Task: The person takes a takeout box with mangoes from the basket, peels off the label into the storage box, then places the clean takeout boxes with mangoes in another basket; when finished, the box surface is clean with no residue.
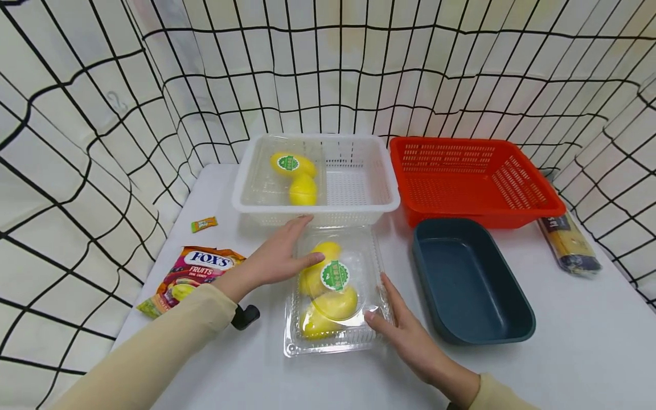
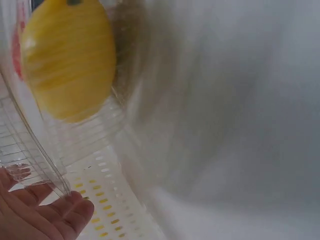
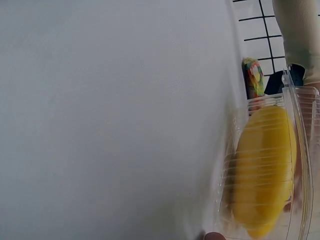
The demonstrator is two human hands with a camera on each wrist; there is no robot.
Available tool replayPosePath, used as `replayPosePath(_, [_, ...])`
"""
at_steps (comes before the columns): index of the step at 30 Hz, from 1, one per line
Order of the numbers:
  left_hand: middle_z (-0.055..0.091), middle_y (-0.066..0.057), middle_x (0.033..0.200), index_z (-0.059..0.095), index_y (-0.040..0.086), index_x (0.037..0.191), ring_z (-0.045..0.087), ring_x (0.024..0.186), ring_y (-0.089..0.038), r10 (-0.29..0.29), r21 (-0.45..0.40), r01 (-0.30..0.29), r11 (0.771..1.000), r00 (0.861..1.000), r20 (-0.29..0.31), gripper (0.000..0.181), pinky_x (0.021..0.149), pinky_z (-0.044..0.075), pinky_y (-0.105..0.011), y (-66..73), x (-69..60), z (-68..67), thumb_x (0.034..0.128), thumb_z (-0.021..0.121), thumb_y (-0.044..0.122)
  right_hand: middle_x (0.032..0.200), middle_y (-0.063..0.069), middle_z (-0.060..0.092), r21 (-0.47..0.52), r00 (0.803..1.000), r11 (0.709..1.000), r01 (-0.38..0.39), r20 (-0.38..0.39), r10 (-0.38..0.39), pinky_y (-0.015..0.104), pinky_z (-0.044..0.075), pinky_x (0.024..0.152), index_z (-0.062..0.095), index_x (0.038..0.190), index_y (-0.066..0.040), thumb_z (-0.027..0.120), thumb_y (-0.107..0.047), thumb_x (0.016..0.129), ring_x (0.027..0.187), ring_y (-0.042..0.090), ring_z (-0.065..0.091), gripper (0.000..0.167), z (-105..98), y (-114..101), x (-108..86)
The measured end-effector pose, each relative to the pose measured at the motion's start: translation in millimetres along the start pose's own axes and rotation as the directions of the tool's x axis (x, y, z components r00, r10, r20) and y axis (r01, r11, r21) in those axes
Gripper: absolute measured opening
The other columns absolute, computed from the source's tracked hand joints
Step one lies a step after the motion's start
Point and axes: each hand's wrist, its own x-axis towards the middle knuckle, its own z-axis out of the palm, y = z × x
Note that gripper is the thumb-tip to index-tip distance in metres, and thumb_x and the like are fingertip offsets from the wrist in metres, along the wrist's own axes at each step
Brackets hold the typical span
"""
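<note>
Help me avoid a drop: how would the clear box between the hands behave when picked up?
The clear box looks thin, so might flex if squeezed. Its glossy plastic could be slippery. With space around them, the yellow fruits may shift.

Candy bag [image 1: 176, 282]: "FOX'S FRUITS". Green round label [image 1: 335, 276] on clear box [image 1: 361, 250]: white characters, too small.

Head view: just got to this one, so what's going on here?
A person's left hand and right hand hold a clear box of yellow fruit, one at each side. It is in front of the white basket, where a second box of fruit lies. Whether the held box touches the table is hard to tell.
</note>
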Motion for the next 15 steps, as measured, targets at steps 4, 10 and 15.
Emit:
replayPosePath(4, [0.034,-0.022,0.164,0.026,0.001,0.160,0.032,0.152,-0.042,0.038,0.055,-0.038,0.998,0.999,0.000,0.089,0.124,0.028,-0.057,-1.5,0.3,2.2,0.0962,0.065,0.049,0.174,0.011,0.006,-0.074,1.000,0.997,-0.003,0.013,0.004,0.068,0.006,0.124,0.011,0.166,-0.024,0.064,-0.034,0.099,0.160,0.039,0.001,0.086,-3.7,-2.1,0.2])
replayPosePath(10, [0.035,-0.022,0.163,0.027,0.000,0.160,0.033,0.151,-0.042,0.032,0.079,-0.030,0.996,0.999,-0.024,0.086,0.124,0.028,-0.057,-2.6,-9.9,5.3,0.0985,0.062,0.050,0.174,0.009,0.008,-0.120,0.999,0.993,-0.009,0.039,0.013,0.070,0.007,0.123,0.012,0.166,-0.027,0.062,-0.033,0.100,0.160,0.038,0.002,0.083,-8.7,-6.4,1.9])
replayPosePath(15, [0.039,-0.021,0.161,0.031,0.002,0.158,0.038,0.148,-0.041,-0.063,0.111,0.072,0.991,0.995,-0.084,0.086,0.120,0.036,-0.058,0.6,-22.9,10.2,0.0977,0.059,0.057,0.172,0.012,0.020,-0.236,0.999,0.970,0.053,0.009,-0.052,0.067,0.028,0.119,0.022,0.165,-0.021,0.063,-0.032,0.101,0.158,0.042,0.018,0.077,-11.2,-10.2,4.3])
